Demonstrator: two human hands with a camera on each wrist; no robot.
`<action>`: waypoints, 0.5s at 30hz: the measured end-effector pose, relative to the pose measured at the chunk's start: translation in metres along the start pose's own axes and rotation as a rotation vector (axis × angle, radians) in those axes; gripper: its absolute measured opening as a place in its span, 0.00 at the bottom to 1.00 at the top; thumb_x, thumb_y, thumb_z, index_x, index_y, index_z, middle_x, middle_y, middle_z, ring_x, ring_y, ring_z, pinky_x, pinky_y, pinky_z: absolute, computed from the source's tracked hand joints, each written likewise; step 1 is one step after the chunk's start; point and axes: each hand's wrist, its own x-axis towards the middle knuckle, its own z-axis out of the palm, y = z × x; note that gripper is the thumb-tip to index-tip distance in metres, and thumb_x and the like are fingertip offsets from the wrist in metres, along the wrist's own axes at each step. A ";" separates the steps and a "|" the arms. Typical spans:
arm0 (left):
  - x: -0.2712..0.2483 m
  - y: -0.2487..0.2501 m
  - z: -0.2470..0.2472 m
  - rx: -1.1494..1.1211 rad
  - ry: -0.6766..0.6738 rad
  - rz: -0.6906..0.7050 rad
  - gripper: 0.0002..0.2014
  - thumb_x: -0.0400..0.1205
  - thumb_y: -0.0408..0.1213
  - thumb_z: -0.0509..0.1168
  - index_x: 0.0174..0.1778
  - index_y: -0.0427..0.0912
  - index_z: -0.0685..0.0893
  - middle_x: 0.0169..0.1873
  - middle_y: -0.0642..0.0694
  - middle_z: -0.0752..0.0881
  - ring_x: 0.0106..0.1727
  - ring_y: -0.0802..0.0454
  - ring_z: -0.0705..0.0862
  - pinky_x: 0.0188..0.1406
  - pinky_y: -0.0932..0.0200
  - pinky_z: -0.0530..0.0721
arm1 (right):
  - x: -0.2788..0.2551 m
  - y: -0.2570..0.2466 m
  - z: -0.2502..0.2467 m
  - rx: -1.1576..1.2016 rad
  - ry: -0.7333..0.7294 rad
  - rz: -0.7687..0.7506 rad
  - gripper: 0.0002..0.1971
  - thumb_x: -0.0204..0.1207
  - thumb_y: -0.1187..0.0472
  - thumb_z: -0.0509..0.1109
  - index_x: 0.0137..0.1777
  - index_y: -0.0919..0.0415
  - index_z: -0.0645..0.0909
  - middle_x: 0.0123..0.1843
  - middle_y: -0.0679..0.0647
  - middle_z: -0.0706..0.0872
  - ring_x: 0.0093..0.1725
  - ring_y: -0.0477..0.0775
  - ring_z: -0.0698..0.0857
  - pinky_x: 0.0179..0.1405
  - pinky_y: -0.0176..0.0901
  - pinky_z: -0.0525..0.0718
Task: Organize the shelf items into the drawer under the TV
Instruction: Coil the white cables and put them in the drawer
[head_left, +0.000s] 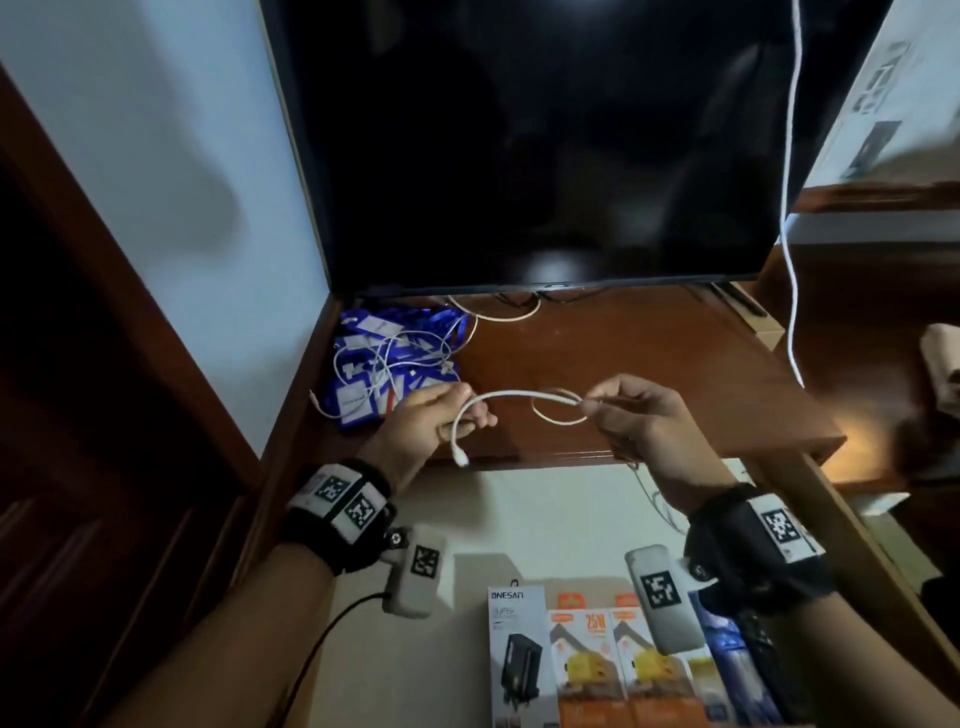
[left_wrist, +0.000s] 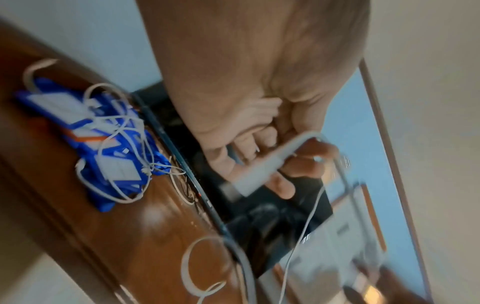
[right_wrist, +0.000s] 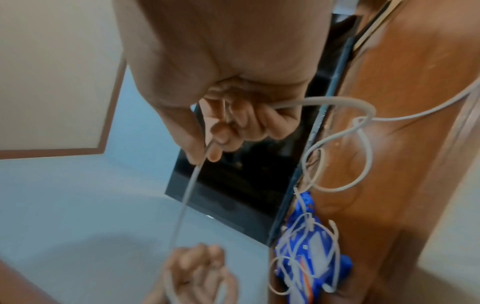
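Both hands hold one white charging cable (head_left: 511, 396) in the air above the wooden shelf (head_left: 649, 364) under the TV (head_left: 519, 130). My left hand (head_left: 467, 410) grips the cable near its plug end (head_left: 461, 460), which dangles below the fist; the left wrist view shows the fingers (left_wrist: 280, 185) curled round the white connector (left_wrist: 259, 170). My right hand (head_left: 595, 406) pinches the cable further along, and its thumb and fingers (right_wrist: 215, 152) close on the thin cord (right_wrist: 182, 205). Below stands the open drawer (head_left: 545, 509) with a pale lining.
A pile of blue lanyards and tags (head_left: 395, 364) tangled with more white cables lies at the shelf's left end. Boxed chargers (head_left: 519, 654) stand in a row at the drawer's near side. A white cord (head_left: 789, 208) hangs down past the TV's right edge.
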 end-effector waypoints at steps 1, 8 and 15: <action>-0.006 -0.001 0.001 -0.098 0.051 -0.018 0.21 0.89 0.34 0.50 0.32 0.39 0.81 0.29 0.49 0.87 0.45 0.48 0.88 0.56 0.52 0.77 | -0.004 0.009 -0.002 0.003 -0.006 0.012 0.07 0.73 0.69 0.74 0.41 0.69 0.78 0.24 0.52 0.69 0.23 0.49 0.62 0.25 0.43 0.57; -0.040 -0.015 0.004 -0.250 0.124 -0.182 0.24 0.82 0.55 0.56 0.35 0.36 0.79 0.14 0.52 0.60 0.13 0.58 0.58 0.21 0.61 0.52 | -0.003 0.041 0.007 0.050 0.115 -0.056 0.08 0.71 0.74 0.72 0.35 0.70 0.76 0.21 0.45 0.77 0.21 0.41 0.72 0.23 0.31 0.69; -0.058 -0.013 -0.048 -0.534 0.176 -0.127 0.15 0.76 0.47 0.66 0.28 0.41 0.83 0.13 0.57 0.61 0.11 0.64 0.58 0.17 0.65 0.52 | -0.002 0.063 0.002 0.023 0.103 -0.154 0.15 0.65 0.86 0.71 0.34 0.64 0.78 0.26 0.48 0.79 0.27 0.44 0.76 0.28 0.32 0.74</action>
